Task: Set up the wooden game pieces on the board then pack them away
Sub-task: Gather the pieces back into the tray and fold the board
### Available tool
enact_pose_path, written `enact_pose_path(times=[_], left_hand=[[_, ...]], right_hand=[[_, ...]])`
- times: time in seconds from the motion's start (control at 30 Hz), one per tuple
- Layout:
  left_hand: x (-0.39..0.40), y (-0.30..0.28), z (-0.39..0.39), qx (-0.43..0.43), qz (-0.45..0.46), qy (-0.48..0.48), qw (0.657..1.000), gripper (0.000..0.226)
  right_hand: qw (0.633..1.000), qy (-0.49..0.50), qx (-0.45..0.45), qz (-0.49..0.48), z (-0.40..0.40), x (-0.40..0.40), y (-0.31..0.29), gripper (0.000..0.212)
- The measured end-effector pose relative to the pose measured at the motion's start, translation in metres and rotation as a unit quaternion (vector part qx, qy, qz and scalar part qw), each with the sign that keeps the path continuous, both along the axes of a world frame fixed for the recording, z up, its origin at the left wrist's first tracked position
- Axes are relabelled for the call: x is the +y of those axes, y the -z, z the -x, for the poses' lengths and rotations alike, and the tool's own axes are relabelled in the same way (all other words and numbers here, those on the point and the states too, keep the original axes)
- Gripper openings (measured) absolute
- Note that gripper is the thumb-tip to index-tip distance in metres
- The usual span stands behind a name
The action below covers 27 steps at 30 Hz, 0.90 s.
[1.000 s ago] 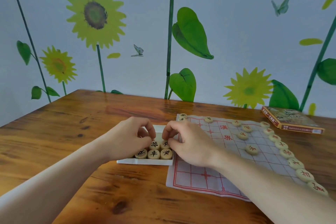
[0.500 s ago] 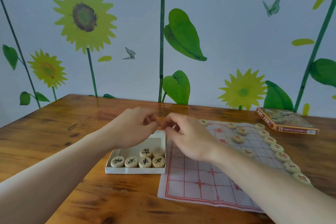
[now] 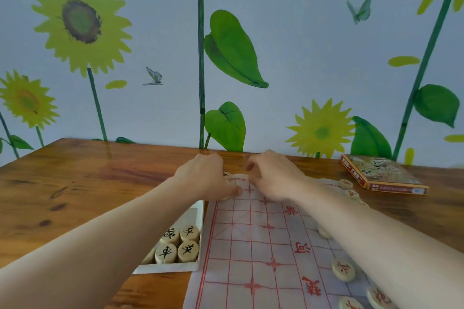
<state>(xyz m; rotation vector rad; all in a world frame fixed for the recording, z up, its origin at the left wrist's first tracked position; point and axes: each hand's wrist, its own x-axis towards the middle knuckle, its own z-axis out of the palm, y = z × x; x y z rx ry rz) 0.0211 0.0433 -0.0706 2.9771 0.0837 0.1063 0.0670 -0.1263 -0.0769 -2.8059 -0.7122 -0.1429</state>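
Both hands have left the white box (image 3: pixel 175 267) for the board's (image 3: pixel 251 246) far edge at frame centre. Left hand (image 3: pixel 206 178) and right hand (image 3: pixel 273 178) curl over pieces (image 3: pixel 175 246); whether either grips one I cannot tell. Forearms could sweep placed discs.

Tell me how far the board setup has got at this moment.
Partly done. Red-marked pieces already sit along the right side of the cloth board. In hand: the left hand and right hand are at the board's far edge, seemingly placing pieces; what they hold is hidden. Left: several black-marked pieces remain in the white tray, and packing away has not begun.
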Motion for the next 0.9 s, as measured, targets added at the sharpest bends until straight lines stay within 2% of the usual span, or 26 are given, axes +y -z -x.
enact_pose_path(times=[0.07, 0.17, 0.33, 0.4, 0.47, 0.6, 0.77, 0.9], left_hand=[[-0.004, 0.005, -0.002, -0.012, -0.016, -0.006, 1.000, 0.052], [-0.003, 0.009, -0.005, -0.031, 0.006, 0.010, 0.999, 0.033], [0.002, 0.001, -0.007, -0.116, 0.061, 0.014, 0.991, 0.020], [0.001, 0.001, -0.010, -0.134, 0.068, 0.021, 0.988, 0.019], [-0.002, 0.006, -0.011, -0.125, 0.074, 0.037, 0.989, 0.018], [-0.001, 0.019, -0.011, -0.122, 0.078, 0.056, 0.988, 0.031], [0.003, 0.017, -0.012, -0.114, 0.064, 0.055, 0.990, 0.015], [0.008, 0.010, -0.005, -0.123, 0.078, 0.058, 0.988, 0.010]], right_hand=[[1.000, -0.006, 0.020, 0.009, -0.005, -0.001, 0.003, 0.020], [1.000, -0.003, 0.027, -0.008, -0.010, -0.003, 0.008, 0.015], [0.991, -0.036, -0.024, -0.130, -0.019, 0.013, 0.003, 0.018], [0.987, -0.075, -0.021, -0.144, -0.022, 0.026, -0.002, 0.018], [0.986, -0.101, 0.004, -0.130, -0.024, 0.035, -0.005, 0.019], [0.986, -0.135, 0.040, -0.086, -0.022, 0.041, -0.004, 0.026], [0.985, -0.156, 0.048, -0.060, -0.024, 0.039, -0.004, 0.018], [0.983, -0.172, 0.035, -0.049, -0.021, 0.039, -0.002, 0.024]])
